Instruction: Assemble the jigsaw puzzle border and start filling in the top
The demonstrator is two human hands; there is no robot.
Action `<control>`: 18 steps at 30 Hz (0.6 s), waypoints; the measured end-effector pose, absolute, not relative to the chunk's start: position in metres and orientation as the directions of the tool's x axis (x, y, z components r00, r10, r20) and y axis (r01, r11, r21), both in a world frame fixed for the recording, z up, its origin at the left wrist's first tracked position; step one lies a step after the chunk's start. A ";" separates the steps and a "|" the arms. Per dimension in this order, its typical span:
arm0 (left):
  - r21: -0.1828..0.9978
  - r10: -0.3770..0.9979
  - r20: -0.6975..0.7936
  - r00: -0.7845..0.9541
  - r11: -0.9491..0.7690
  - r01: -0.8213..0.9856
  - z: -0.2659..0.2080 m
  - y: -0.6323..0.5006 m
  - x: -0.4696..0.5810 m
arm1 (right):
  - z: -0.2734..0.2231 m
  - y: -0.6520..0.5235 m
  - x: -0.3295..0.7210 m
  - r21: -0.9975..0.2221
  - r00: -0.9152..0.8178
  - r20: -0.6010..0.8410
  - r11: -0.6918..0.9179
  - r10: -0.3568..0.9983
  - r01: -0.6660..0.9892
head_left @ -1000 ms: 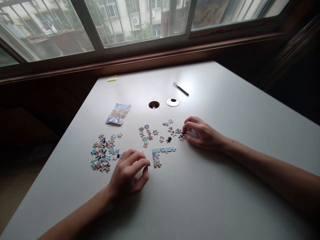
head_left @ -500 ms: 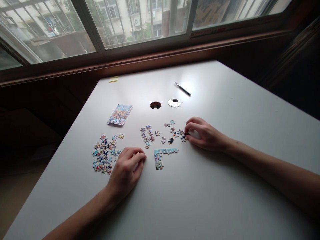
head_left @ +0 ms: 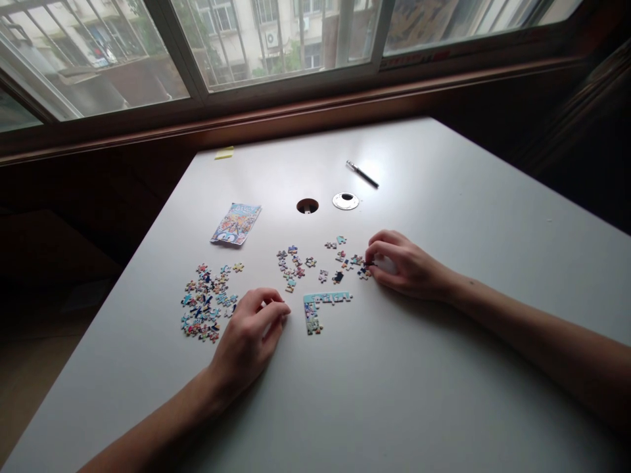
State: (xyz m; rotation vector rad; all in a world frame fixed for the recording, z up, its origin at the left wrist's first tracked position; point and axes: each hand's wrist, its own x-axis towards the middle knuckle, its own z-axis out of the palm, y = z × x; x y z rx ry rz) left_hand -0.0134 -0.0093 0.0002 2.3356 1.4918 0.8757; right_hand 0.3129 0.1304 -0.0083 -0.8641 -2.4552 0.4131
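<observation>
My right hand (head_left: 401,264) rests at the right end of the loose puzzle pieces (head_left: 296,261). Its thumb and forefinger pinch a dark puzzle piece (head_left: 369,264), mostly covered by the fingertips. On the left, my left hand (head_left: 252,326) lies with curled fingers between the big pile of puzzle pieces (head_left: 202,305) and the joined corner section (head_left: 311,310). Those fingertips are pressed together, and what they hold, if anything, is hidden. The joined section forms an L, with a light-blue top edge and a short left side.
A picture sheet (head_left: 236,224) lies behind the pile. Farther back are a round hole (head_left: 307,206) in the white table (head_left: 374,394), a silver ring cover (head_left: 346,201), a dark pen (head_left: 362,174) and a yellow sticky note (head_left: 224,153). A window (head_left: 286,39) stands beyond.
The view has shifted very slightly. Both hands keep their places and finger poses, and the puzzle pieces lie as before.
</observation>
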 end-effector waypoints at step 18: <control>0.125 0.837 0.422 0.348 -0.435 0.892 0.025 0.066 0.022 | -0.013 0.133 0.312 -0.382 -0.668 0.424 0.790 0.612 0.480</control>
